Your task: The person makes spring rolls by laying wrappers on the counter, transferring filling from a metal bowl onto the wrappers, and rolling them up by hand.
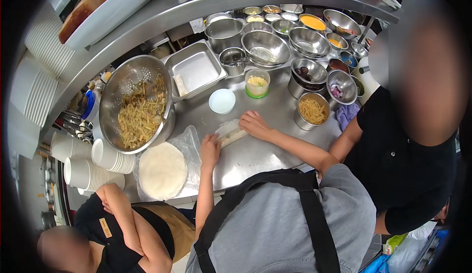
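Observation:
A partly rolled spring roll (232, 137) lies on the steel counter, with a pale flap of its wrapper spread on the far side. My left hand (210, 150) has its fingers curled on the roll's left end. At the right end, the bent fingers of my right hand (254, 125) press on the roll. Just beyond is a small white dish (222, 101). To my left, round pale wrappers (162, 171) rest on a clear plastic bag (192, 147). A large steel colander (110, 108) holds shredded filling (140, 113). One finished roll (180, 85) sits in a rectangular steel tray (196, 66).
A clear tub (257, 83) and a container of fried strips (312, 111) stand right of the dish. Several steel bowls (265, 46) fill the back. Stacked white tubs (93, 174) stand left. One person (403, 169) is at right, another (128, 228) at lower left, arms crossed.

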`<action>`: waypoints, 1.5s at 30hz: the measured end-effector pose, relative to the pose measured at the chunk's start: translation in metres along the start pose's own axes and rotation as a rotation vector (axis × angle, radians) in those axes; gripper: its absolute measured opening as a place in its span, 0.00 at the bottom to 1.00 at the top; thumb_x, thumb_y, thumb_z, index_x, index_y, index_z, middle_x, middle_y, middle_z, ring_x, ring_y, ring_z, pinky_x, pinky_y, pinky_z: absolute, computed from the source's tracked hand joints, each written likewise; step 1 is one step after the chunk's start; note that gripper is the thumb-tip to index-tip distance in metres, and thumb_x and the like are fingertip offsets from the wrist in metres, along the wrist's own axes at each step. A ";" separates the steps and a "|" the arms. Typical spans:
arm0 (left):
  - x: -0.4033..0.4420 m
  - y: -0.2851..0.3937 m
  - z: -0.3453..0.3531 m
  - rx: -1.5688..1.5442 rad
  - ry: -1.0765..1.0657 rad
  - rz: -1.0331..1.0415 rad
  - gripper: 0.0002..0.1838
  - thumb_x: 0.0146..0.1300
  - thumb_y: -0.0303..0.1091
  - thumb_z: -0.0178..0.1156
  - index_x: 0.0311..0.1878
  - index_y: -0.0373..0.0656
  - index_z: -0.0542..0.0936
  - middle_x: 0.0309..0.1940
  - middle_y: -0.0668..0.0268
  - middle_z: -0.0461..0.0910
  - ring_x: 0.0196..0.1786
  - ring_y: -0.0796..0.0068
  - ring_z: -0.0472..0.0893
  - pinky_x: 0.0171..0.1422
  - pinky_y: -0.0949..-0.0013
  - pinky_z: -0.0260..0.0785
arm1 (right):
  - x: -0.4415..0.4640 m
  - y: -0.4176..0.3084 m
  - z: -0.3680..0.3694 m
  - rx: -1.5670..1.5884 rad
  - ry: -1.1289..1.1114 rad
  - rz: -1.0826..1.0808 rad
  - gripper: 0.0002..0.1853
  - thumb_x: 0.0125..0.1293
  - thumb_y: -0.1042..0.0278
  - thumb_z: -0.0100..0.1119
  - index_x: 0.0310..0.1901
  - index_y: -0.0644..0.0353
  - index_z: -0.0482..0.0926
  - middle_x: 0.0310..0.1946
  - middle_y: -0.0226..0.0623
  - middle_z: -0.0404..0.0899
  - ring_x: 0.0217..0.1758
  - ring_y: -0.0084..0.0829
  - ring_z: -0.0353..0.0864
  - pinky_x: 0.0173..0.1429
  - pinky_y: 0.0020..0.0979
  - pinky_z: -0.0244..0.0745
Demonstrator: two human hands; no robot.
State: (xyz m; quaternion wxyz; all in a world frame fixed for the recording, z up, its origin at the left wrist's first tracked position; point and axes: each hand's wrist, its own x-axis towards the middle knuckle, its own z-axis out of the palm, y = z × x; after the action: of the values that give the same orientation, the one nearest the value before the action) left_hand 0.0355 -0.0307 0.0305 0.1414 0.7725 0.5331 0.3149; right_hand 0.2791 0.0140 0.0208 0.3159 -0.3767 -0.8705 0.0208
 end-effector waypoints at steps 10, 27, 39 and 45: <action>-0.008 0.039 0.006 0.152 -0.082 0.050 0.22 0.52 0.24 0.59 0.54 0.45 0.76 0.43 0.60 0.73 0.46 0.58 0.74 0.53 0.60 0.68 | -0.012 -0.016 -0.014 0.082 -0.139 0.013 0.17 0.50 0.69 0.63 0.44 0.56 0.77 0.42 0.32 0.77 0.49 0.35 0.73 0.58 0.37 0.63; -0.038 0.044 0.021 0.265 0.061 0.152 0.20 0.52 0.25 0.52 0.52 0.38 0.74 0.49 0.58 0.72 0.55 0.58 0.71 0.60 0.60 0.65 | 0.010 -0.025 -0.014 0.258 -0.094 0.288 0.12 0.52 0.66 0.65 0.40 0.56 0.82 0.43 0.35 0.77 0.51 0.37 0.70 0.52 0.38 0.67; -0.041 0.039 0.028 0.150 0.190 0.100 0.17 0.51 0.22 0.55 0.46 0.39 0.76 0.45 0.59 0.75 0.53 0.59 0.73 0.57 0.61 0.67 | 0.095 0.021 0.017 -0.211 -0.330 -0.004 0.07 0.45 0.76 0.62 0.29 0.56 0.80 0.33 0.29 0.80 0.47 0.33 0.71 0.49 0.37 0.61; -0.040 0.036 0.029 0.107 0.234 0.104 0.15 0.51 0.21 0.57 0.45 0.39 0.76 0.43 0.59 0.75 0.51 0.59 0.74 0.56 0.62 0.68 | 0.104 -0.011 -0.005 0.226 -0.396 -0.060 0.08 0.49 0.71 0.61 0.34 0.53 0.80 0.37 0.25 0.80 0.48 0.32 0.70 0.52 0.37 0.60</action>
State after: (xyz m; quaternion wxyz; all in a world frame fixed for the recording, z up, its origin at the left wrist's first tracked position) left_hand 0.0711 -0.0779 0.0147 0.0206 0.7635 0.5212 0.3808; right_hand 0.2211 0.0741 0.0831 0.1796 -0.3015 -0.9185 0.1823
